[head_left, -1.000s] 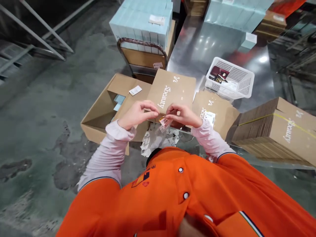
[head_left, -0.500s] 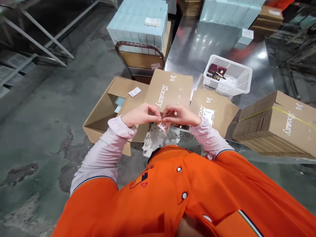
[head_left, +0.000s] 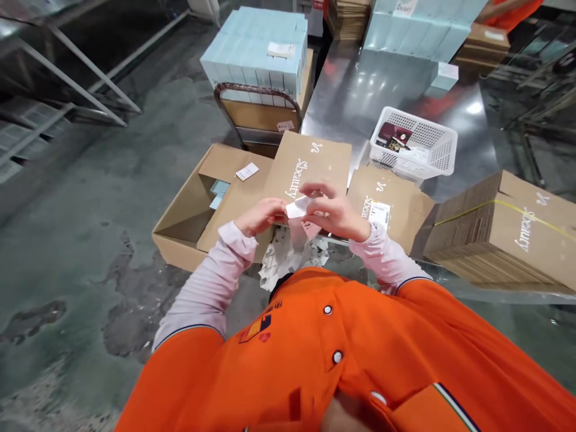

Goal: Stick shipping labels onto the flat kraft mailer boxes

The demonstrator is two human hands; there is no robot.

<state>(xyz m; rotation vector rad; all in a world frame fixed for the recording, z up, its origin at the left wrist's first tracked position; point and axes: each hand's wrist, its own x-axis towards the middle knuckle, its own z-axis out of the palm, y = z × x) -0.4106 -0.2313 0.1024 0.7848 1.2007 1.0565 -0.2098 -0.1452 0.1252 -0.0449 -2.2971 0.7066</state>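
Observation:
Above the waste paper, my left hand (head_left: 264, 216) pinches the left end of a small white paper piece (head_left: 297, 207). My right hand (head_left: 335, 211) grips its other end between thumb and fingers. Below the right hand hangs a pale label (head_left: 310, 229) with red print, partly hidden; whether it is joined to the white piece I cannot tell. Just beyond the hands lies a closed brown carton (head_left: 326, 159) with white lettering. On the left, an open carton (head_left: 180, 210) holds light blue boxes (head_left: 219, 193), and a white card (head_left: 247, 171) rests on its flap.
A steel table (head_left: 342, 90) bears a white basket (head_left: 443, 156) with cards and papers. Flattened cartons (head_left: 490, 234) are bundled at right. A trolley (head_left: 258, 93) with light blue boxes stands ahead. Torn white paper (head_left: 281, 258) is below my hands. A co-worker's orange sleeve (head_left: 513, 15) shows far right.
The red-printed label, earlier pinched face up by both hands, now shows below my right hand. A white piece has appeared between my fingers. My right hand has turned and risen slightly.

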